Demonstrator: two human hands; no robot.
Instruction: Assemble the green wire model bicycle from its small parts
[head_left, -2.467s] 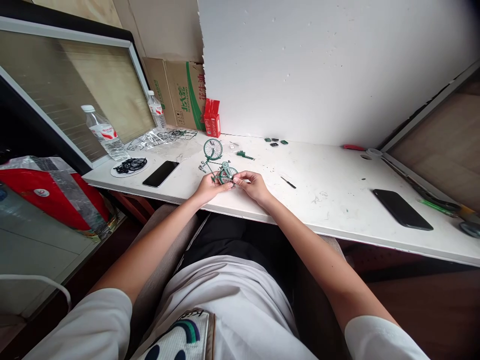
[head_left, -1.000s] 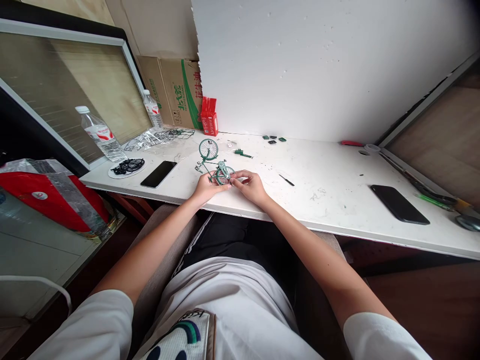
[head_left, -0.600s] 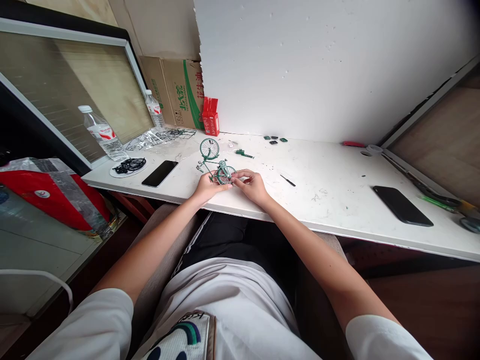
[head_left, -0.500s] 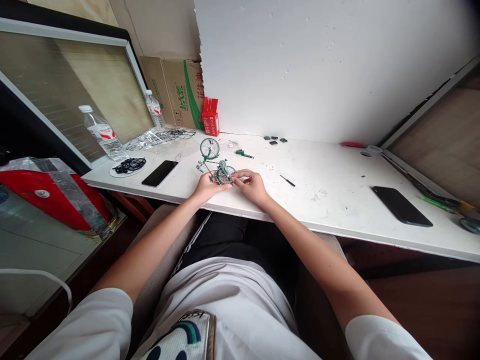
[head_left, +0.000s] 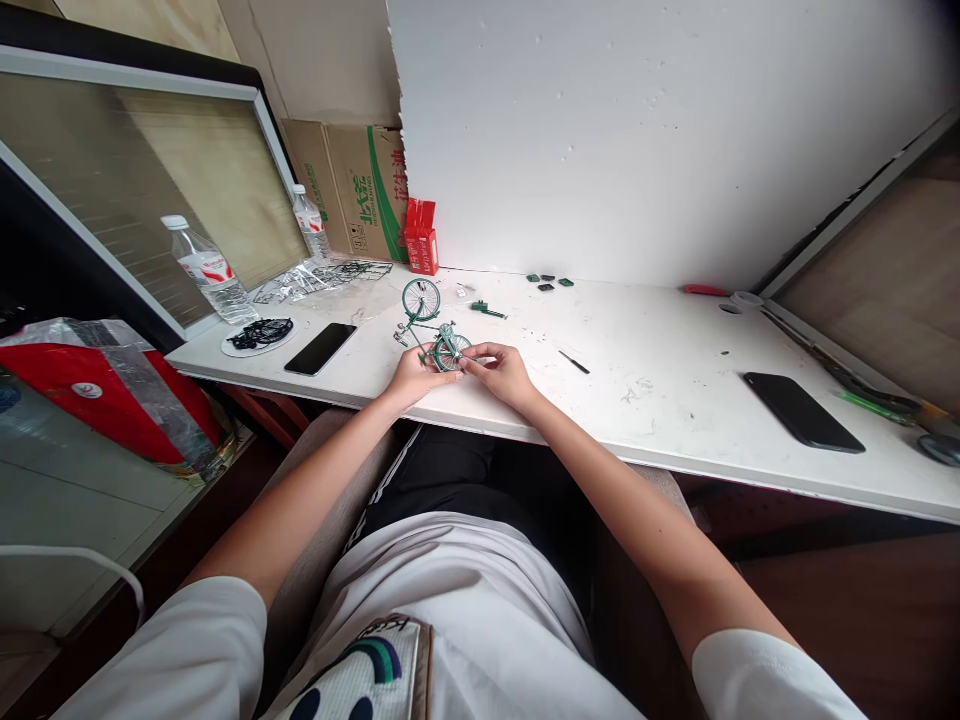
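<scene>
A small green model bicycle (head_left: 422, 327) lies at the front of the white table, its far wheel pointing away from me. My left hand (head_left: 417, 378) grips the near end of it from the left, thumb stretched along the wheel's lower edge. From the right, the fingers of my right hand (head_left: 498, 369) pinch at the hub of the near wheel. Whether a tiny part sits between those fingertips is too small to tell. Beyond the right hand lies a green model part (head_left: 487, 309), and a thin dark tool (head_left: 574, 361) rests to the right.
Left of the bicycle are a phone (head_left: 320, 348), a white plate (head_left: 259, 350) with black parts, and water bottles (head_left: 212, 275). A red box (head_left: 421, 240) stands against the back wall. Several small dark pieces (head_left: 546, 287) lie there too. Another black phone (head_left: 804, 411) is at right.
The right fingers have shifted very slightly at the near wheel's hub. Both hands otherwise keep their places on the bicycle, and the view has tilted a little.
</scene>
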